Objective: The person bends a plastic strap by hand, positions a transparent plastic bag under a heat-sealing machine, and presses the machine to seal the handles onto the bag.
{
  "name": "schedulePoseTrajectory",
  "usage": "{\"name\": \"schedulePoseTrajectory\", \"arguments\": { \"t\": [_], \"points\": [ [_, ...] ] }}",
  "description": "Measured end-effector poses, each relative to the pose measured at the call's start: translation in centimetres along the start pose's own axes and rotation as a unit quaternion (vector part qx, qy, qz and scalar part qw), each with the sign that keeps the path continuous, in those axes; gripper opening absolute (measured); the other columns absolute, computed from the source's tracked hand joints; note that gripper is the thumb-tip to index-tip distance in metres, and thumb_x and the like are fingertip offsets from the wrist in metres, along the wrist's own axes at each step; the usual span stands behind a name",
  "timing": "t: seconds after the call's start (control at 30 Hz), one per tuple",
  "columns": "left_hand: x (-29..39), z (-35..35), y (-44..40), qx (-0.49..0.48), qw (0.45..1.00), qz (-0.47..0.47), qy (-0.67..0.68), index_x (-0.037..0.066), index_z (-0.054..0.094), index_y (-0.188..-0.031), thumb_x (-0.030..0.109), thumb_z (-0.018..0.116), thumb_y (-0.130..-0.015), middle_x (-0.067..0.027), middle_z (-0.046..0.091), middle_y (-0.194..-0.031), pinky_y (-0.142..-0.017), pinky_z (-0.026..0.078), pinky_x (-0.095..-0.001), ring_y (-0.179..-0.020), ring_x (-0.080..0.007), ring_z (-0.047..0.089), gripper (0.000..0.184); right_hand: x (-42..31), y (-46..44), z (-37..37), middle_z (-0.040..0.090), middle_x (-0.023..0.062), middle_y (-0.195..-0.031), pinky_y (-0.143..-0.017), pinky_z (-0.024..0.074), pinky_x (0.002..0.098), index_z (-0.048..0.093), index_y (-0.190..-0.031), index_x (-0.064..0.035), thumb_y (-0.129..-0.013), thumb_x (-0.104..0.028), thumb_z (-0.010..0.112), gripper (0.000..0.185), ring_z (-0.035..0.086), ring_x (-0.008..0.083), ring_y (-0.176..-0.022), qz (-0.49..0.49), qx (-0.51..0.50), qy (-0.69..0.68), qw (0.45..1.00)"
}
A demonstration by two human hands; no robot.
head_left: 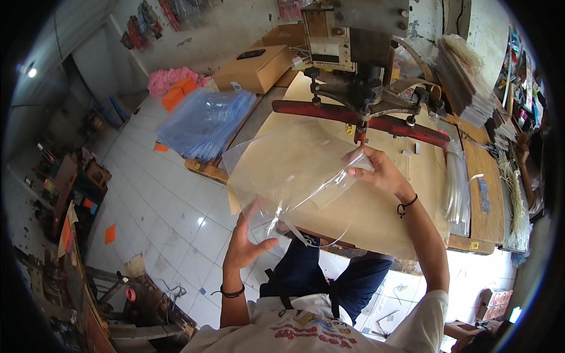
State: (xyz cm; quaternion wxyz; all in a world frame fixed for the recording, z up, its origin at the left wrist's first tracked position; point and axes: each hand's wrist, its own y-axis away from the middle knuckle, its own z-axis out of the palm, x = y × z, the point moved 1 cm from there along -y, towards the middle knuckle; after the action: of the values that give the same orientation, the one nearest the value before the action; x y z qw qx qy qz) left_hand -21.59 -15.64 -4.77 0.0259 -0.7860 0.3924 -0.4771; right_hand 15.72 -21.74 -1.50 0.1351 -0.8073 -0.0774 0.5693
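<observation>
A clear plastic sheet [282, 165] with shiny folds spans between my two hands, over the brown paper on the table. My right hand [385, 173] pinches its right corner just under the tip of a press machine [368, 76]. On the left side, my left hand [247, 235] lies against the sheet's near edge, thumb spread away from the fingers, which show partly through the plastic. A thin clear strip [344, 235] curves down from the sheet's near edge. The machine's red bar [406, 126] crosses above the table behind the sheet.
A pile of bluish clear plastic [206, 120] lies at the table's left end, beside a cardboard box [253, 65] with a dark phone-like object on top. Brown paper [388, 217] covers the table. Clear strips [456, 188] and stacked plastic [468, 88] sit at the right. Another person's arm [527, 170] shows far right.
</observation>
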Motion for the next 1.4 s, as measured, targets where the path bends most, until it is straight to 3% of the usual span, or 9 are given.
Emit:
{"name": "schedulePoseTrajectory", "arguments": {
  "t": [0.1, 0.3, 0.5, 0.7, 0.9, 1.0, 1.13, 1.33, 1.4],
  "points": [
    [0.1, 0.9, 0.6, 0.012, 0.975, -0.133, 0.175, -0.001, 0.053, -0.144, 0.022, 0.075, -0.090, -0.0165, 0.065, -0.134, -0.108, 0.043, -0.0327, -0.121, -0.0206, 0.061, 0.062, 0.5, -0.1, -0.1, 0.068, 0.0039, -0.100, -0.091, 0.0479, 0.0311, 0.066, -0.108, -0.0011, -0.091, -0.031, 0.078, 0.036, 0.062, 0.0144, -0.096, 0.039, -0.003, 0.010, 0.999],
    [1.4, 0.6, 0.3, -0.043, 0.957, -0.217, 0.189, -0.008, 0.069, -0.120, 0.019, 0.063, -0.098, -0.0164, 0.074, -0.112, -0.101, 0.048, -0.0317, -0.111, -0.0193, 0.066, 0.035, -0.6, -0.1, 0.4, 0.065, 0.0013, -0.092, -0.078, 0.0492, 0.0265, 0.066, -0.109, -0.0026, -0.090, -0.028, 0.080, 0.035, 0.062, 0.0104, -0.085, 0.096, 0.019, -0.061, 0.993],
    [0.1, 3.1, 0.8, -0.002, 0.876, -0.202, 0.437, -0.011, 0.064, -0.124, 0.014, 0.058, -0.099, -0.0205, 0.071, -0.115, -0.101, 0.051, -0.0384, -0.111, -0.0275, 0.068, 0.036, -0.6, -0.3, 0.5, 0.063, -0.0011, -0.085, -0.062, 0.0467, 0.0220, 0.064, -0.111, -0.0038, -0.089, -0.025, 0.080, 0.035, 0.059, 0.0068, -0.071, 0.095, 0.036, -0.085, 0.991],
    [1.7, 5.4, 0.1, 0.039, 0.836, -0.246, 0.490, -0.013, 0.053, -0.132, 0.012, 0.058, -0.099, -0.0227, 0.065, -0.126, -0.102, 0.054, -0.0458, -0.108, -0.0357, 0.069, 0.041, 0.6, -0.3, 0.2, 0.064, -0.0002, -0.087, -0.063, 0.0475, 0.0229, 0.064, -0.110, -0.0032, -0.089, -0.021, 0.080, 0.032, 0.060, 0.0074, -0.073, 0.115, 0.071, -0.090, 0.987],
    [1.3, 7.3, 0.4, 0.103, 0.837, -0.235, 0.483, -0.011, 0.063, -0.116, 0.009, 0.063, -0.099, -0.0169, 0.070, -0.109, -0.100, 0.056, -0.0415, -0.102, -0.0272, 0.071, 0.026, 0.9, -0.4, 0.9, 0.069, 0.0053, -0.098, -0.079, 0.0601, 0.0318, 0.057, -0.120, -0.0004, -0.092, -0.025, 0.077, 0.042, 0.068, 0.0149, -0.086, 0.096, 0.079, -0.237, 0.963],
    [1.7, 7.9, 0.5, 0.136, 0.832, -0.234, 0.484, -0.009, 0.065, -0.113, 0.009, 0.065, -0.098, -0.0153, 0.070, -0.105, -0.098, 0.056, -0.0416, -0.099, -0.0253, 0.071, 0.023, 0.7, -0.3, 0.8, 0.069, 0.0094, -0.105, -0.086, 0.0616, 0.0367, 0.049, -0.127, -0.0008, -0.093, -0.025, 0.076, 0.050, 0.071, 0.0200, -0.095, 0.127, 0.022, -0.284, 0.950],
    [1.6, 8.7, 0.7, 0.155, 0.835, -0.242, 0.470, -0.007, 0.065, -0.112, 0.008, 0.066, -0.097, -0.0151, 0.071, -0.104, -0.098, 0.055, -0.0424, -0.098, -0.0244, 0.070, 0.021, 0.9, -0.2, 0.7, 0.068, 0.0112, -0.110, -0.084, 0.0605, 0.0347, 0.046, -0.130, -0.0026, -0.091, -0.017, 0.078, 0.052, 0.070, 0.0200, -0.100, 0.121, 0.018, -0.224, 0.967],
    [0.7, 9.5, 1.3, 0.180, 0.851, -0.264, 0.417, -0.008, 0.067, -0.113, 0.005, 0.066, -0.097, -0.0112, 0.070, -0.104, -0.094, 0.054, -0.0296, -0.099, -0.0186, 0.070, 0.021, 2.1, -0.6, 1.1, 0.066, 0.0065, -0.106, -0.079, 0.0581, 0.0313, 0.047, -0.129, -0.0025, -0.090, -0.006, 0.078, 0.050, 0.068, 0.0155, -0.094, 0.056, 0.028, -0.187, 0.980],
    [1.0, 9.8, 1.4, 0.184, 0.841, -0.263, 0.436, -0.008, 0.065, -0.113, 0.006, 0.065, -0.097, -0.0143, 0.070, -0.106, -0.096, 0.055, -0.0390, -0.098, -0.0235, 0.070, 0.021, 1.6, -0.6, 1.2, 0.065, 0.0055, -0.105, -0.078, 0.0574, 0.0306, 0.047, -0.128, -0.0024, -0.090, -0.005, 0.077, 0.049, 0.066, 0.0142, -0.093, 0.061, 0.035, -0.180, 0.981]
  ]
}}
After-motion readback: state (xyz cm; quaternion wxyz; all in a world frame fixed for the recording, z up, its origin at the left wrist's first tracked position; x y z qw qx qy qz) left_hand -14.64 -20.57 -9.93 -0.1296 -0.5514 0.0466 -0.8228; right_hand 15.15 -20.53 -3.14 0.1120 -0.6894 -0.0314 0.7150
